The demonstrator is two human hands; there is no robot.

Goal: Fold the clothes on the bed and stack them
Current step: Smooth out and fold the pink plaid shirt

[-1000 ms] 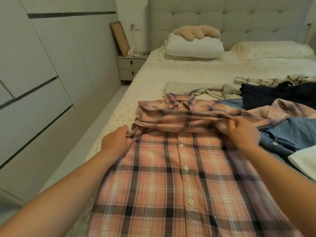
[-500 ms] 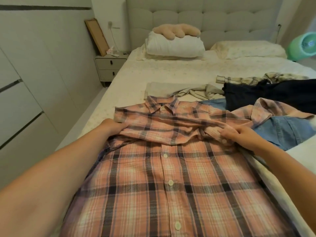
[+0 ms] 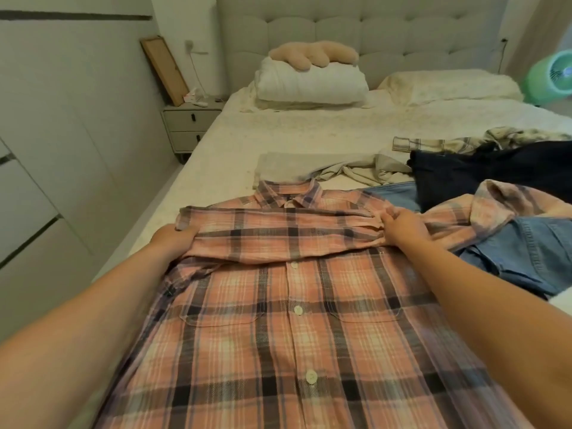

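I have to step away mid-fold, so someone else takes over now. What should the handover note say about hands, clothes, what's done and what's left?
Left hand grips the left end of the sleeve folded across the pink plaid button-up shirt. Right hand pinches the same sleeve's right end near the shoulder.
The shirt lies face up on the cream bed.
Done: one sleeve laid across the chest.
Left: the other sleeve, the body fold, then the blue denim garment, dark navy garment, beige garment and pale plaid garment. No stack visible yet.

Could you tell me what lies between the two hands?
In the head view, the pink plaid shirt's folded sleeve spans between left hand and right hand.
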